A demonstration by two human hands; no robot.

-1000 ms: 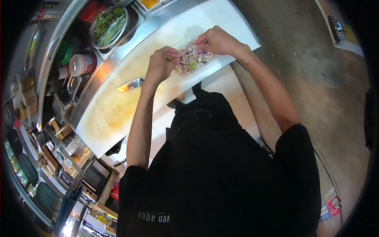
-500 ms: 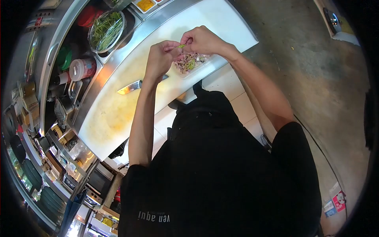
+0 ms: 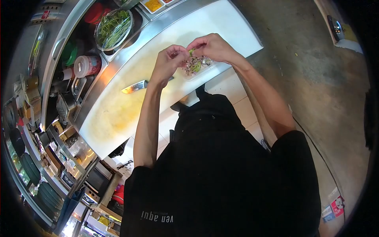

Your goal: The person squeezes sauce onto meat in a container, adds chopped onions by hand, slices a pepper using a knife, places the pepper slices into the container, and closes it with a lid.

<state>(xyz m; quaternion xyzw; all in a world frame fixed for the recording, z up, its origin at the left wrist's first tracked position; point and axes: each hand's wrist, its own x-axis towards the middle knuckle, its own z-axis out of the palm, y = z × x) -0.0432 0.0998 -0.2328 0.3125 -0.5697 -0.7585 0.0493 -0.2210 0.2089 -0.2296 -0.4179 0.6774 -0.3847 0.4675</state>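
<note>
My left hand (image 3: 170, 62) and my right hand (image 3: 215, 47) meet over a clear container (image 3: 191, 78), fingertips pinched. Between them is a small bright green vegetable piece (image 3: 191, 51), its exact kind too small to make out. Both hands appear to grip it. Chopped purplish and whitish food (image 3: 199, 63) fills the container, with green bits lying on top. A knife (image 3: 135, 87) rests flat on the white cutting board (image 3: 106, 118), its handle partly hidden behind my left wrist.
Beyond the board, a steel counter holds a plastic-wrapped bowl of green herbs (image 3: 114, 29), a lidded tub (image 3: 87, 66) and a tray of yellow food (image 3: 153, 5). Shelves with stacked dark plates (image 3: 49, 199) stand at left. A cable (image 3: 316, 144) crosses the floor at right.
The whole view has shifted slightly, so the board and container sit a little further right. My hands stay pinched together over the container, with the green piece now upright between the fingertips.
</note>
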